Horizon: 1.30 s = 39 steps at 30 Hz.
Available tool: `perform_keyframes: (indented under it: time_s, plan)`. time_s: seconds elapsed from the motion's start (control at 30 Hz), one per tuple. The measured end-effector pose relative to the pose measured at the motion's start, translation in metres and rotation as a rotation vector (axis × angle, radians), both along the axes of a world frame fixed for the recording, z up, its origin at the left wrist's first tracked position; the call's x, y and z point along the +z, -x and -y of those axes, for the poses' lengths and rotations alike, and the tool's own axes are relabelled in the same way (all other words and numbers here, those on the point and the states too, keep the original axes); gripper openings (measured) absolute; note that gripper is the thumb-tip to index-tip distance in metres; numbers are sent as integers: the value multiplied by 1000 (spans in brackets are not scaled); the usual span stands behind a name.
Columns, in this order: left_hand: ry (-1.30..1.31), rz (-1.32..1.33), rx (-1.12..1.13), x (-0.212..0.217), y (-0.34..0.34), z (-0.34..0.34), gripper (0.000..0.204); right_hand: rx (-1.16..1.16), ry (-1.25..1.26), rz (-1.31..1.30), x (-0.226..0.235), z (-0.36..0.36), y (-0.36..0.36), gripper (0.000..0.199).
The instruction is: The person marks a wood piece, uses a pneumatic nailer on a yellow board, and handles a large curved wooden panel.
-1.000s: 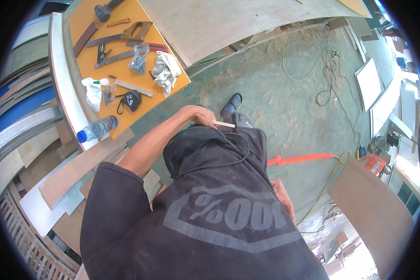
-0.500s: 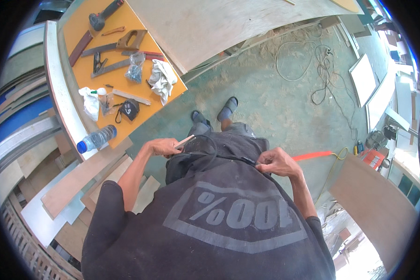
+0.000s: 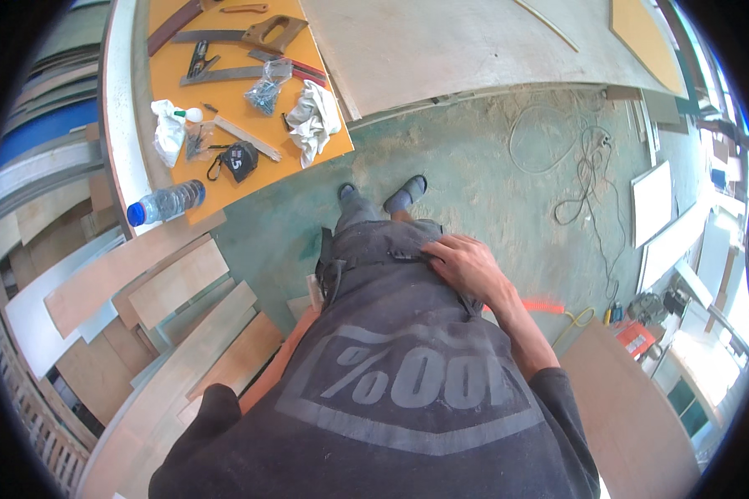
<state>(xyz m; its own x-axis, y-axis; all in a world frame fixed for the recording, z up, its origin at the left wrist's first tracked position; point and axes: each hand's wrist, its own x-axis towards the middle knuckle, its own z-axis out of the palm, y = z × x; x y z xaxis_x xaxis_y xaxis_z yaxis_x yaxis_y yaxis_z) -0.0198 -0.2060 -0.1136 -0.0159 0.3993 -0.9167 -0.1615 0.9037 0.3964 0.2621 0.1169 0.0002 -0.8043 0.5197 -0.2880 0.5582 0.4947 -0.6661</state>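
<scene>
At my waist, my right hand (image 3: 468,264) has its fingers bent and pressed together on a black belt (image 3: 406,254), next to the dark buckle-like piece on its front. The belt lies over my dark trousers and is partly covered by my black shirt (image 3: 408,333). My left forearm (image 3: 285,353) reaches down along my side, and the shirt and hip hide that hand. A pale flat stick (image 3: 314,293) stands up beside my left hip, where black straps (image 3: 331,279) hang; what holds it is hidden.
An orange-topped table (image 3: 250,187) ahead left carries a handsaw (image 3: 270,35), try square (image 3: 216,76), tape measure (image 3: 240,160), bagged screws (image 3: 264,93), white cloth (image 3: 314,121) and water bottle (image 3: 168,202). Boards (image 3: 133,274) lie left. A cable (image 3: 587,179) trails over the dusty floor.
My left hand has dropped from the waist to behind my left hip, with the pale stick lower too. My right hand has moved inward to the belt's front.
</scene>
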Motion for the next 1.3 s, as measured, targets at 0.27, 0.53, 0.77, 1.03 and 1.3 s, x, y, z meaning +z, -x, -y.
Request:
perform_keyframes:
  time_s: [0.27,0.53,0.77,1.03,1.3]
  plan:
    - [-125,-101,537,94,-6,-81,19,-401,483,378,41,36,-117,43]
    - [-270,-250,208,110,1,-93,22,-793,516,244,5,92,-134,47]
    - [-251,-355,164,106,3,-103,20,-771,272,228,17,21,-60,20]
    - [-245,-483,109,98,14,-116,30,-107,167,72,14,-23,74,29]
    - [-360,-243,333,105,21,-106,42,334,85,-6,0,-24,146,19]
